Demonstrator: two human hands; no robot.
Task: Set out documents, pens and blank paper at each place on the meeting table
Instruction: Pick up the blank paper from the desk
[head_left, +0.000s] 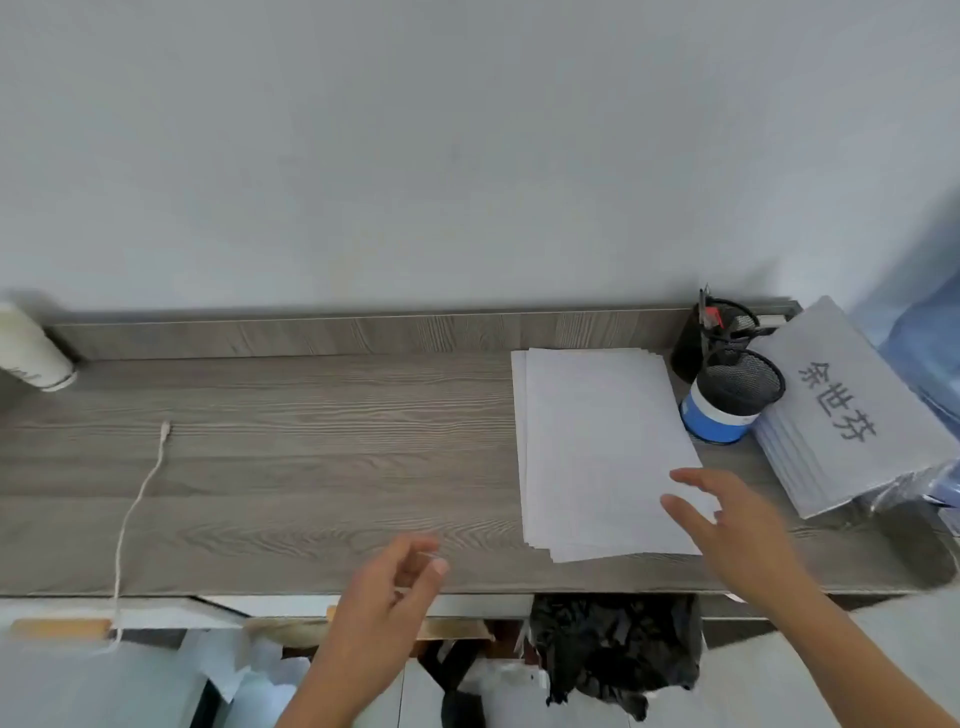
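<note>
Stack of blank white paper sheets (597, 447): slightly fanned on the grey wood-grain worktop (311, 441), beside a blue-banded black mesh pen pot (727, 405) and a grey printed document pile (852, 410). Right hand (737, 535): grip released, fingers spread over the stack's near right corner, where one sheet is best peeled off singly; left hand (389, 592): loosely curled, empty as far as blur allows; the pot's contents indistinct.

left hand (384, 597) bare | left forearm (332, 691) bare | right hand (737, 540) bare | right forearm (852, 654) bare
</note>
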